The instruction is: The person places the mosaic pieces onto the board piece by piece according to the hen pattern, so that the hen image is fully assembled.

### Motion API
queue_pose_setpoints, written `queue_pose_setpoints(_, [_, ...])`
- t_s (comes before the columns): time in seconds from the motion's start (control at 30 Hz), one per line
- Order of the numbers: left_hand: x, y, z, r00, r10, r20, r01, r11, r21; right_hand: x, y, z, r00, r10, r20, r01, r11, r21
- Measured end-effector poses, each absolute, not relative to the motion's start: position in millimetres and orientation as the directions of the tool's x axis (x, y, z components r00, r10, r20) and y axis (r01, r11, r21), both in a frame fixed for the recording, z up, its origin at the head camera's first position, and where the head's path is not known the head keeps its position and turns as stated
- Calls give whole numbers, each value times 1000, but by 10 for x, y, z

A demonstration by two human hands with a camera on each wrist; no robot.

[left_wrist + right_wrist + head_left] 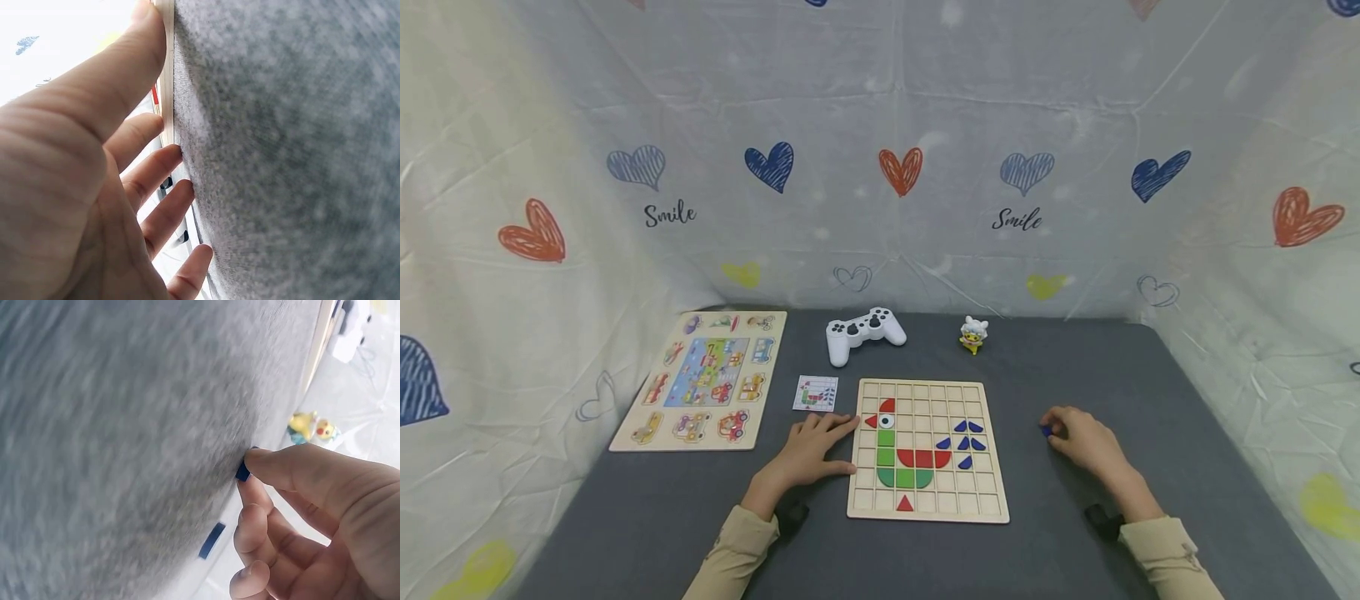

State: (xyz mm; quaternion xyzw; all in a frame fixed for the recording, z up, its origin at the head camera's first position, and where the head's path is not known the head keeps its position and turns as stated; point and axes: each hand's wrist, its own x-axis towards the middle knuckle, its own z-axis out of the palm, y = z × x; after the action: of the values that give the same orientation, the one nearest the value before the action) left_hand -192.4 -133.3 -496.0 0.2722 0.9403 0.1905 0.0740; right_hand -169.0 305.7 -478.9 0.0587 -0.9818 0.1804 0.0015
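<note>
A wooden grid board (953, 508) lies on the dark cloth, with red, green and blue pieces set in a bird-like picture. Blue leaf-shaped pieces (967, 444) sit in its right part. My left hand (808, 450) touches the board's left edge with thumb and index finger extended; the other fingers spread along the cloth. To the right of the board, my right hand (1086, 442) pinches a small blue piece (243, 470) between thumb and fingertip, close to the cloth. A second blue piece (212, 540) lies near that hand in the right wrist view.
A small picture card (816, 393) lies left of the board's upper corner. Farther left is a wooden vehicle puzzle (625, 437). A white game controller (865, 333) and a small yellow-and-white figurine (973, 335) stand behind the board. Curtains with printed hearts surround the table.
</note>
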Motion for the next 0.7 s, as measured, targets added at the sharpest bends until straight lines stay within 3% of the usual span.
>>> queue_pose_setpoints(0.7, [-1935, -1329, -4964, -842, 537, -39, 479, 781, 400, -1525, 2636, -4782, -980, -173, 94, -196, 907, -373])
